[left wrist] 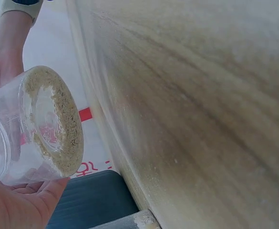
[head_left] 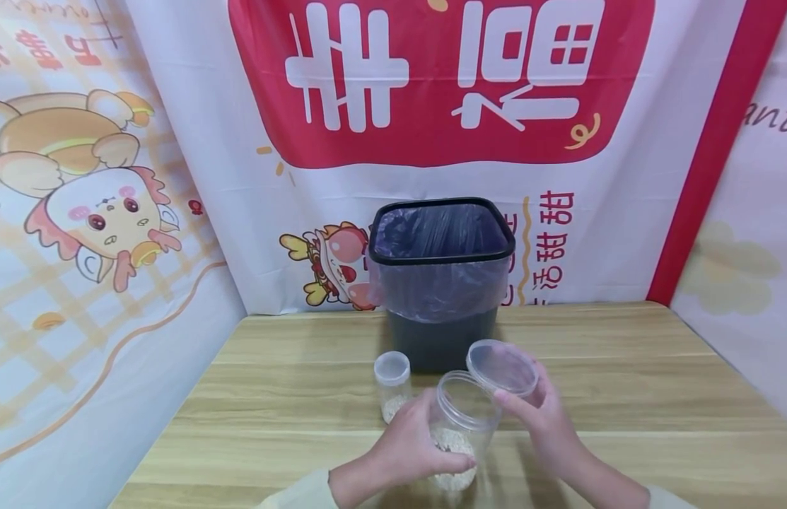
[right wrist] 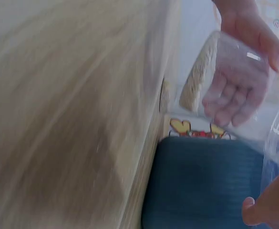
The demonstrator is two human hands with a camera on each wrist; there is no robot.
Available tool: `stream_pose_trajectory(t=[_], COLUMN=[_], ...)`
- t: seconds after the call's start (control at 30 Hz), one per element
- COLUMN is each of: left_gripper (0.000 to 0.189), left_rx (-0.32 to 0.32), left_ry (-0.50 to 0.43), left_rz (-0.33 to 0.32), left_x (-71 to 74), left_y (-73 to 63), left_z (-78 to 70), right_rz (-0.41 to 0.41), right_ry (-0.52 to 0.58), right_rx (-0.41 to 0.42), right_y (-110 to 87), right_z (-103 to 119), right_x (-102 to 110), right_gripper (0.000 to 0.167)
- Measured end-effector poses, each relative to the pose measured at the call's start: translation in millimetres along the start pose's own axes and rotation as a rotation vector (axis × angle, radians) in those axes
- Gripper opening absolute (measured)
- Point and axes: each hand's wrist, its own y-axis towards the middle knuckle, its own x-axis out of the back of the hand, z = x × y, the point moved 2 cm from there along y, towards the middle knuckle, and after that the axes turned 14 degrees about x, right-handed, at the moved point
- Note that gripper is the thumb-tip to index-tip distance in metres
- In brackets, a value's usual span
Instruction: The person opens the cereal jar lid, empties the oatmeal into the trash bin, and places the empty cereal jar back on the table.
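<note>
My left hand [head_left: 406,445] grips a clear plastic jar [head_left: 467,403] from its left side. Pale, oat-like flakes [left wrist: 72,129] lie in the bottom of the jar, which is raised off the table with its mouth uncovered. In my right hand [head_left: 546,417] is a round translucent lid [head_left: 503,367], held by the edge beside the jar's rim and tilted. Just beyond my left hand, a smaller capped jar [head_left: 392,371] with similar pale contents stands on the table. In the right wrist view, the left fingers show through the large jar [right wrist: 225,81].
A dark bin [head_left: 440,343] with a black rim and a clear bag liner stands behind the jars, near the back of the wood-patterned table [head_left: 291,396]. Printed cloth [head_left: 202,177] hangs at the back and both sides.
</note>
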Motion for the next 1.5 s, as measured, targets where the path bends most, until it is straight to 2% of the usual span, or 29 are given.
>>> stream_pose_trajectory(t=[0.1, 0.23, 0.43, 0.6, 0.73, 0.87, 1.07, 1.33, 1.5], left_gripper=[0.076, 0.074, 0.074, 0.076, 0.076, 0.075, 0.074, 0.069, 0.071], left_rx=[0.003, 0.011, 0.014, 0.009, 0.005, -0.001, 0.020, 0.046, 0.082], left_ry=[0.008, 0.012, 0.011, 0.011, 0.020, 0.015, 0.016, 0.002, -0.006], left_rz=[-0.006, -0.006, -0.008, -0.010, -0.012, -0.005, 0.017, 0.042, 0.065], left_x=[-0.1, -0.4, -1.1, -1.1, -1.0, -1.2, -3.2, -4.8, -5.4], left_y=[-0.1, 0.1, 0.3, -0.3, -0.8, -0.8, 0.4, 1.0, 1.2], left_z=[0.3, 0.9, 1.7, 1.9, 2.2, 3.1, 5.8, 7.7, 8.3], right_rz=[0.015, 0.037, 0.085, 0.122, 0.145, 0.180, 0.221, 0.252, 0.283], right_ry=[-0.051, -0.174, -0.293, -0.435, -0.593, -0.698, -0.765, -0.780, -0.789], right_rx=[0.022, 0.058, 0.049, 0.018, -0.052, -0.088, -0.103, -0.114, -0.117], right_y=[3.7, 9.6, 17.8, 24.1, 27.9, 31.1, 32.9, 34.6, 34.8], right_z=[0, 0, -2, -4, -6, -8, -12, -19, -22], right_x=[8, 19, 34, 47, 57, 63, 68, 73, 76], right_gripper=[0.058, 0.058, 0.061, 0.065, 0.073, 0.080, 0.085, 0.083, 0.083])
